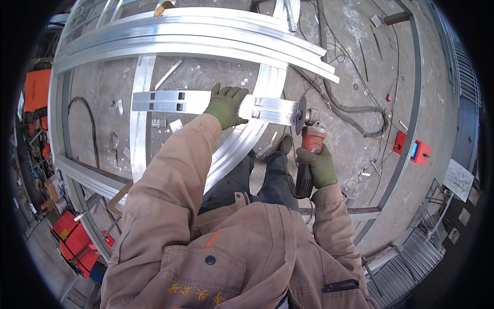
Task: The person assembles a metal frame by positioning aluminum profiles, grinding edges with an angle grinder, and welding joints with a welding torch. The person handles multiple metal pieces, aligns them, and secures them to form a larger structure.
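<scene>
Cutting step: your left hand (226, 105) fingers press flat on the metal strip (216, 103); right hand (318, 166) fingers clamp the grinder (307, 149); next, steady feed.

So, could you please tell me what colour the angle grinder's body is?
The angle grinder is red with a black handle, in the head view.

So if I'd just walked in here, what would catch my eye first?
Probably the red angle grinder in the gloved right hand, its disc at the right end of a slotted aluminium bar. The gloved left hand presses that bar down mid-frame. Long aluminium profiles stretch across the top.
</scene>
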Motion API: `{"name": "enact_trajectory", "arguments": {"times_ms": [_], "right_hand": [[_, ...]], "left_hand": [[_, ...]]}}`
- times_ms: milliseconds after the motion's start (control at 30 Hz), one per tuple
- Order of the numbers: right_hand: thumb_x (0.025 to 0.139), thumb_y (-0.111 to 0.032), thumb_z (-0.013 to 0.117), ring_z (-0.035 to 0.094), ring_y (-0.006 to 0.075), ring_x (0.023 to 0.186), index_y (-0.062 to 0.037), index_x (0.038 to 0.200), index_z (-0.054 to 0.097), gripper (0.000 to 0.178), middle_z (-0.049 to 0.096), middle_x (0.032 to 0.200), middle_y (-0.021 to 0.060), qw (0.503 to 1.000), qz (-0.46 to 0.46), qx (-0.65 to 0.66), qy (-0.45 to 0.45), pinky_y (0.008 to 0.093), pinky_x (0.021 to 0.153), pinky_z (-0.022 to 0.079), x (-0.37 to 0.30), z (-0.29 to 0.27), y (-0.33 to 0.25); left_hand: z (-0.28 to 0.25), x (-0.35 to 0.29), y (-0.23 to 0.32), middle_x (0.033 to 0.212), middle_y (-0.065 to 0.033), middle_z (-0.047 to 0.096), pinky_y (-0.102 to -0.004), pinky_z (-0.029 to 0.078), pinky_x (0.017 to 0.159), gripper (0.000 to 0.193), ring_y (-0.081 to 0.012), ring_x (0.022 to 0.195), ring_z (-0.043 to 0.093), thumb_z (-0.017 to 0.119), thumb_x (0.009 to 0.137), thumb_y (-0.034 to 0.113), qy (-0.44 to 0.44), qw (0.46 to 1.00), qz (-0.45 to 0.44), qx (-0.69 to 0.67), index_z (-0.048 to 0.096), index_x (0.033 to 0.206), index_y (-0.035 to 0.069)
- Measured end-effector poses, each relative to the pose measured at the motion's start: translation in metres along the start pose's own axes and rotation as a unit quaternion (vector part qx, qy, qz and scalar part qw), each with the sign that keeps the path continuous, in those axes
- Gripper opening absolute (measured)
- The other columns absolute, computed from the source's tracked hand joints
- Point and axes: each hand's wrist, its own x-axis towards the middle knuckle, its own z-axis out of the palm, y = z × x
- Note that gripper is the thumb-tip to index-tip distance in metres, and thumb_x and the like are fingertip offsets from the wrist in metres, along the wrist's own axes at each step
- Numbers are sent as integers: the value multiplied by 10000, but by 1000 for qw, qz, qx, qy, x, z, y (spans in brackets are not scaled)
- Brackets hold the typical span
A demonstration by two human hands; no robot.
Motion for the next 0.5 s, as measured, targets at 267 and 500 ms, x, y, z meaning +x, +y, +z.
{"name": "enact_trajectory", "arguments": {"times_ms": [267, 500], "right_hand": [[937, -156, 979, 759, 169, 1004, 5, 1360, 708, 527, 798, 1189, 71, 1000, 13, -6, -3, 348, 893, 628, -2, -5, 6], [937, -145, 965, 790, 219, 887, -2, 1361, 677, 533, 768, 1111, 92, 1000, -13, -12, 1, 387, 790, 651, -10, -11, 16]], "left_hand": [[1, 1, -1, 1830, -105, 531, -660, 165, 1466, 1092, -359, 1732, 429, 946, 933, 616, 9, 1000, 3, -16, 441, 1812, 208], [-2, 1, 1, 1800, -94, 545, -633, 145, 1478, 1135, -333, 1726, 430, 969, 889, 621, 7, 1000, -5, -21, 455, 1805, 190]]}}
